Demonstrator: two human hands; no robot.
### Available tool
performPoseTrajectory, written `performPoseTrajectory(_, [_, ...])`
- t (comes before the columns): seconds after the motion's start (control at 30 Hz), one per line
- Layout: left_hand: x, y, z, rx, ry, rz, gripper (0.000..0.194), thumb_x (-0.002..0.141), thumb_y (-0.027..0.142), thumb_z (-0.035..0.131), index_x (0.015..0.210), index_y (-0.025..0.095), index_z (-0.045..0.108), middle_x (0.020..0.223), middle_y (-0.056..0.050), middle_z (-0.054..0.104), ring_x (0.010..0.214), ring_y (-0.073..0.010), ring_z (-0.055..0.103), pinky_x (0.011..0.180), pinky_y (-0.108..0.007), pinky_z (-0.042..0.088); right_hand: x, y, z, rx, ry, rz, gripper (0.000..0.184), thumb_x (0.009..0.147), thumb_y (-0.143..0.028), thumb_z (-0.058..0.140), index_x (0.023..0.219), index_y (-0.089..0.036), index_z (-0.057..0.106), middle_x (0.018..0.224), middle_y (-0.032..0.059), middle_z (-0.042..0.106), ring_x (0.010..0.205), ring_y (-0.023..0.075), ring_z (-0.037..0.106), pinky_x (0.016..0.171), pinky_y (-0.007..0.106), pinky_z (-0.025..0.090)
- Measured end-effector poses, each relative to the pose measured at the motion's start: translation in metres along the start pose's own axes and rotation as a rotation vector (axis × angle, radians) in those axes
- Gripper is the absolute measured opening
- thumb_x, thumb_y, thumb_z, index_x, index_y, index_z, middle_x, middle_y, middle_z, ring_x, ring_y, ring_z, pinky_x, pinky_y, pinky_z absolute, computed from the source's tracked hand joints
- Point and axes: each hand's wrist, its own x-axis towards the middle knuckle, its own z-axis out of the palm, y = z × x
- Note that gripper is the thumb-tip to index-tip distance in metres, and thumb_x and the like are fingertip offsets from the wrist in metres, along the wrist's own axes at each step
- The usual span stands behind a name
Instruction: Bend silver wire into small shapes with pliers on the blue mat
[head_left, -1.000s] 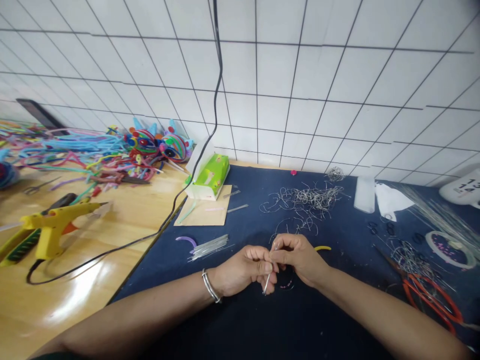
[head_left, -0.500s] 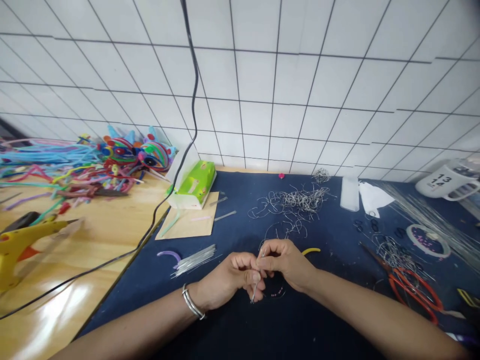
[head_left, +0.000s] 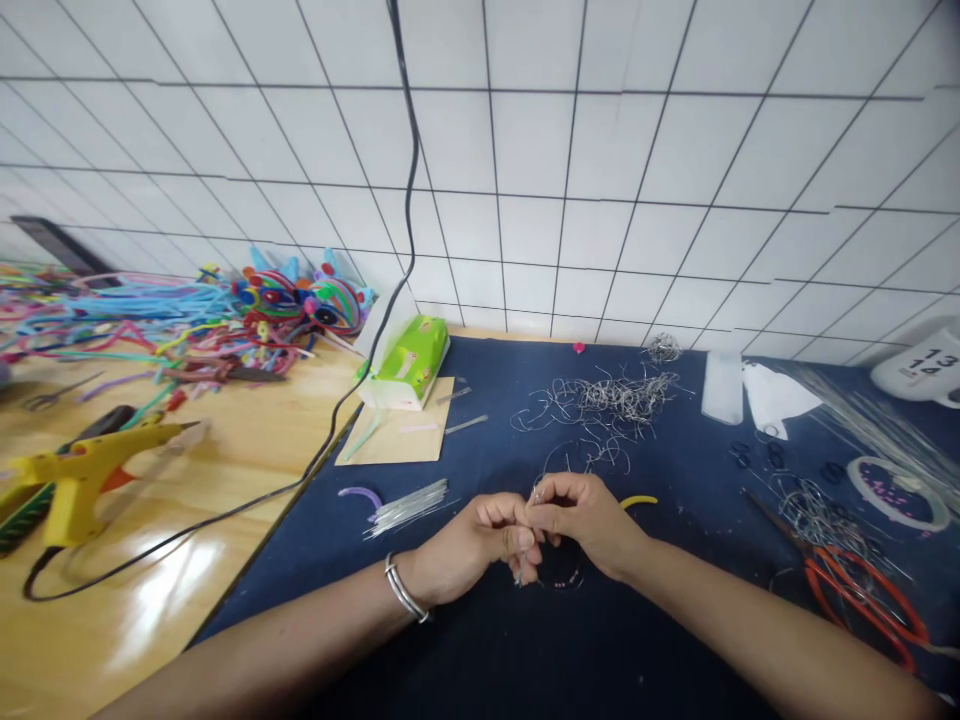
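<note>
Thin silvery wire (head_left: 520, 577) pokes out the near side of the left hand (head_left: 480, 548), grip pinched round it, long axis roughly near-far; right hand (head_left: 589, 522) alongside pinches some silvery bit (head_left: 537, 496), can't tell if joined.

The left hand (head_left: 474, 548) and right hand (head_left: 591, 522) meet, fingertips pinching a thin silvery piece (head_left: 521, 573); a beaded strand (head_left: 566, 583) curves just beside them. On the dark blue mat (head_left: 491, 455), a wire tangle (head_left: 626, 398) lies beyond, straight wires (head_left: 409, 507) left, orange-handled scissors (head_left: 816, 562) right. A yellow glue gun (head_left: 84, 475) rests on the wooden tabletop (head_left: 154, 620).
</note>
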Motion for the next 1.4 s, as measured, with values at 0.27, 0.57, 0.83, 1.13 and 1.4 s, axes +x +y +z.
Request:
performPoseTrajectory(0.27, [-0.001,0.003,0.003,0.016,-0.022,-0.024,0.018,0.075,0.028,0.063,0.078,0.01,0.058,0.066,-0.004,0.062,0.054,-0.0113,0.059,0.052,-0.022,0.045,-0.003,0.0,0.002,0.017,0.001,-0.002,0.016,0.069,-0.027,0.067,0.068,-0.016,0.055,0.06,-0.0039,0.052,0.051,0.0063,0.046,0.05,0.021,0.037])
performPoseTrajectory(0.57, [0.001,0.003,-0.002,-0.043,0.007,0.013,0.018,0.074,0.026,0.063,0.077,0.01,0.055,0.068,-0.005,0.062,0.055,-0.0132,0.06,0.054,-0.025,0.046,0.002,-0.008,-0.004,-0.089,-0.023,0.052,0.018,0.07,-0.031,0.066,0.079,-0.016,0.061,0.066,-0.0014,0.057,0.057,0.008,0.05,0.05,0.02,0.039])
performPoseTrajectory(0.83, [0.006,0.012,-0.007,-0.183,0.172,0.104,0.015,0.077,0.024,0.061,0.082,0.012,0.054,0.07,-0.004,0.06,0.058,-0.011,0.058,0.058,-0.024,0.043,0.017,-0.018,-0.039,-0.604,0.183,-0.038,0.022,0.077,-0.036,0.054,0.088,-0.019,0.063,0.072,0.0007,0.059,0.059,0.0103,0.052,0.057,0.024,0.043])
performPoseTrajectory(1.13, [0.007,0.014,-0.008,-0.242,0.27,0.133,0.016,0.076,0.027,0.062,0.081,0.013,0.056,0.074,-0.003,0.059,0.064,-0.0111,0.057,0.061,-0.024,0.043,0.03,-0.044,-0.106,-1.454,0.283,-0.216,0.021,0.083,-0.026,0.044,0.088,-0.023,0.064,0.087,0.0021,0.064,0.079,0.0149,0.058,0.07,0.028,0.044])
performPoseTrajectory(1.4, [0.008,0.015,-0.009,-0.251,0.269,0.129,0.017,0.075,0.027,0.063,0.081,0.013,0.056,0.075,-0.004,0.059,0.065,-0.0113,0.057,0.062,-0.024,0.044,0.056,-0.025,-0.093,-1.789,0.138,-0.314,0.02,0.085,-0.018,0.043,0.094,-0.019,0.061,0.092,0.0064,0.06,0.089,0.0157,0.052,0.074,0.026,0.039])
